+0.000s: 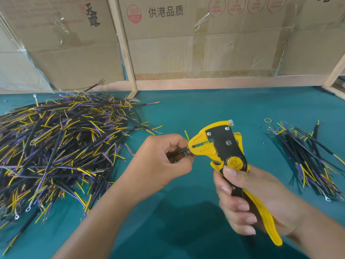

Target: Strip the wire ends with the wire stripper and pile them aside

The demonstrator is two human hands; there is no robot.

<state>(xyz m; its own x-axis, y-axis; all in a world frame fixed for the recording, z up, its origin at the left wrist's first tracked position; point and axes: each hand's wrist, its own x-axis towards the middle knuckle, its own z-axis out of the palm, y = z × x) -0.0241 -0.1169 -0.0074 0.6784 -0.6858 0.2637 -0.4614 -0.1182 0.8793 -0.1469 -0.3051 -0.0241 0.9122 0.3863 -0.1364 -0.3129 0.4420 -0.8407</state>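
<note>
My right hand (248, 200) grips the handles of a yellow and black wire stripper (222, 146), whose jaws point left. My left hand (164, 157) pinches a short black cable (182, 150) and holds its end at the stripper's jaws. A yellow core (186, 135) of that cable sticks up beside the jaw tip. To the left lies a large heap of black cables with yellow and purple cores (56, 146). A smaller, neater pile of the same cables (308, 159) lies to the right.
The work surface is a teal mat (186, 113). Cardboard boxes (168, 38) and a wooden frame (123, 43) close off the back. A yellow rubber band (267, 120) lies near the right pile.
</note>
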